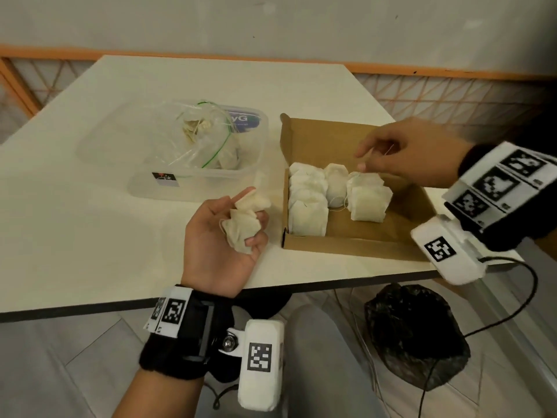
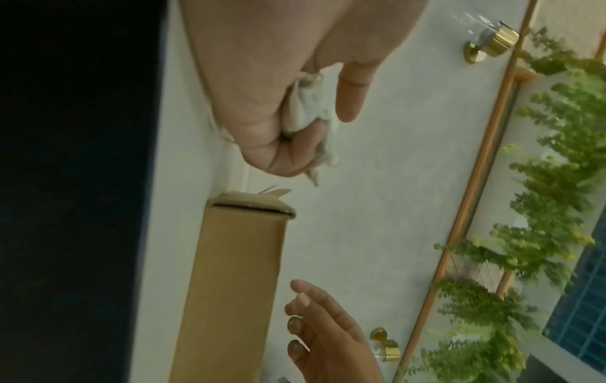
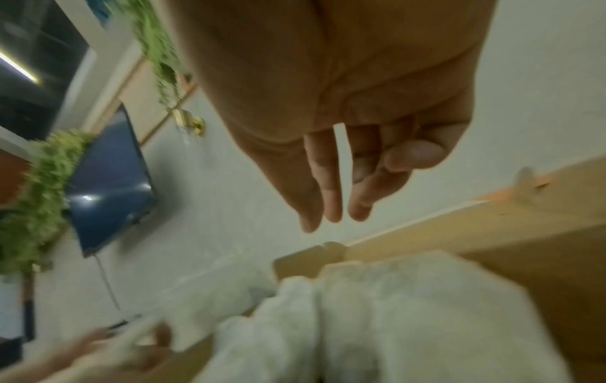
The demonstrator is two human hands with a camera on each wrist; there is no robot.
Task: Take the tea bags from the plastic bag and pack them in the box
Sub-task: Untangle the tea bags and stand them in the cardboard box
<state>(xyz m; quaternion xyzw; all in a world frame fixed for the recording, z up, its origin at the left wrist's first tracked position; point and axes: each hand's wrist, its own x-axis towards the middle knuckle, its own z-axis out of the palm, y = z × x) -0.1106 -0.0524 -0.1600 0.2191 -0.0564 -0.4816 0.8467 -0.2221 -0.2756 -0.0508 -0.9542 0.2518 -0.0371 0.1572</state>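
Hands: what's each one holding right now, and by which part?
Left hand grips a bunch of tea bags round their pouches, fingers curled over them. Right hand hovers over the box; possibly pinching a string, but cannot tell.

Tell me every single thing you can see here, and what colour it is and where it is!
table: one, off-white, under everything.
cardboard box: one, brown, open, right side of table.
tea bags in the box: several, exact count unclear, white, left part of box.
plastic container: one, clear, left of box.
plastic bag: one, clear with green line, inside container, a few tea bags in it.
tea bags in hand: a small bunch, white.
black bag: one, on floor below table.
left hand: palm up, holds the bunch, left of box.
right hand: above the box, pinches a thin string.
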